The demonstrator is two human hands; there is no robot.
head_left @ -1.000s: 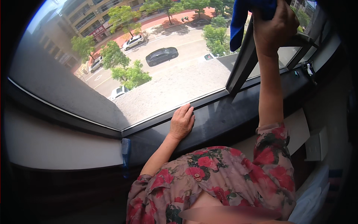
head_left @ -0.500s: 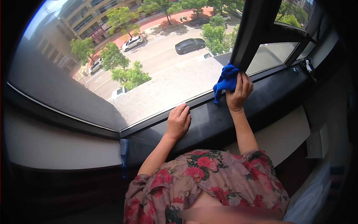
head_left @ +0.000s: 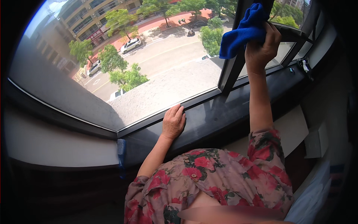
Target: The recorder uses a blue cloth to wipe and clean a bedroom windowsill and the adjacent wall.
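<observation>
A crumpled blue cloth [head_left: 244, 35] is gripped in my right hand [head_left: 264, 46], raised against the dark upright bar of the window frame [head_left: 229, 72]. One part of the cloth hangs over the glass to the left of that bar. My left hand [head_left: 173, 121] lies flat on the dark windowsill [head_left: 205, 114], its fingertips at the lower window frame. Nothing is in it, and its fingers are stretched out. Large window glass [head_left: 156, 80] stands before me, with a street behind it.
A blue brush [head_left: 121, 151] lies at the sill's left end. Small objects, one black and white [head_left: 305, 66], sit at its far right end. Smaller framed panes [head_left: 287, 13] are right of the upright bar. A white box-like thing [head_left: 316, 142] is at the lower right.
My right hand has moved up along the upright window bar with the blue cloth, away from the bar's foot. The left hand stays on the sill.
</observation>
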